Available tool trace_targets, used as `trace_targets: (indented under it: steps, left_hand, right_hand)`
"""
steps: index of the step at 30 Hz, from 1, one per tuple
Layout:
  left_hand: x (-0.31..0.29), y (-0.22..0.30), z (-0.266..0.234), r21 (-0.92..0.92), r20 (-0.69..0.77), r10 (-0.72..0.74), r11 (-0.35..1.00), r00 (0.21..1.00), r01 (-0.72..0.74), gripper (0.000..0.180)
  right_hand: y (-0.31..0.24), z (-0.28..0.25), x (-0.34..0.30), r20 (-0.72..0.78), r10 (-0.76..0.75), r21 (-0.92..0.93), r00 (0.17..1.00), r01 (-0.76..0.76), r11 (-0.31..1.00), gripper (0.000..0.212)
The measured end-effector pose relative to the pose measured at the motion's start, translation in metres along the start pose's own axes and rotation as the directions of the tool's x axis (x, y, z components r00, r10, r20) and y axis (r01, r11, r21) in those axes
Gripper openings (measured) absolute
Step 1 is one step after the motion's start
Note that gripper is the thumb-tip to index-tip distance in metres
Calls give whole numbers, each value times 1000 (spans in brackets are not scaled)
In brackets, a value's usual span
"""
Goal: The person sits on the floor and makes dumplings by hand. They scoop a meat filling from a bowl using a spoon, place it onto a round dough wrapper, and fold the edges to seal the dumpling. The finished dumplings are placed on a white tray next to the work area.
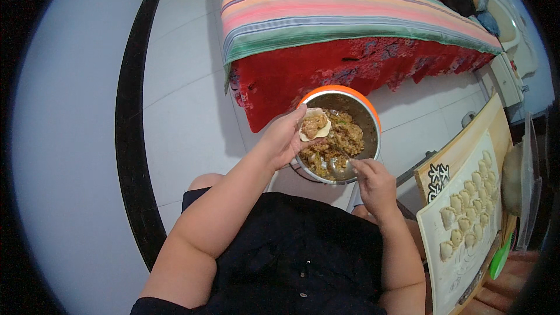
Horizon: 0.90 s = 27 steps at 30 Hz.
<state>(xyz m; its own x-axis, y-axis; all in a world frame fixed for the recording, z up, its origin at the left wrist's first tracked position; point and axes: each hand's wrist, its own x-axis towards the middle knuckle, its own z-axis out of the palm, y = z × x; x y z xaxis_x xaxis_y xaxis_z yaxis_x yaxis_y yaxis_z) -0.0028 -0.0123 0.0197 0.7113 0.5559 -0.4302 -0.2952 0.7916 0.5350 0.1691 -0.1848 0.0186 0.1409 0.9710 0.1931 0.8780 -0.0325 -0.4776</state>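
Observation:
My left hand (pixel 286 137) holds a round dumpling wrapper (pixel 315 125) with a lump of filling on it, over the left rim of a steel bowl (pixel 366 118) with an orange rim. The bowl is about half full of brown minced filling (pixel 338 143). My right hand (pixel 373 179) grips a spoon handle (pixel 343 153) that reaches into the filling from the bowl's near side.
A white tray (pixel 461 262) with several folded dumplings lies on a wooden board (pixel 466 146) to the right. A bed with a striped cover (pixel 326 6) and red skirt stands ahead; a person lies on it at the top right. White floor tiles (pixel 186 93) spread to the left.

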Motion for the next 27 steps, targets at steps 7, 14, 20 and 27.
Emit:
trace_targets:
  steps: [7,14,20,27]
  left_hand:
    - [-1,-3,6,-68,123,-22,997,992,31,45]
    - [-5,-17,23,-12,210,-108,993,972,113,47]
    - [-12,-39,36,-14,305,-196,978,932,210,46]
    - [-5,-40,35,35,232,-154,988,960,150,42]
  right_hand:
    - [-4,2,-8,315,-75,-218,946,149,965,37]
    - [-14,-9,5,-152,-218,-36,964,215,976,40]
    - [-16,-12,11,-379,-386,-229,841,319,920,31]
    - [-8,-16,12,-381,-269,-144,884,231,962,29]
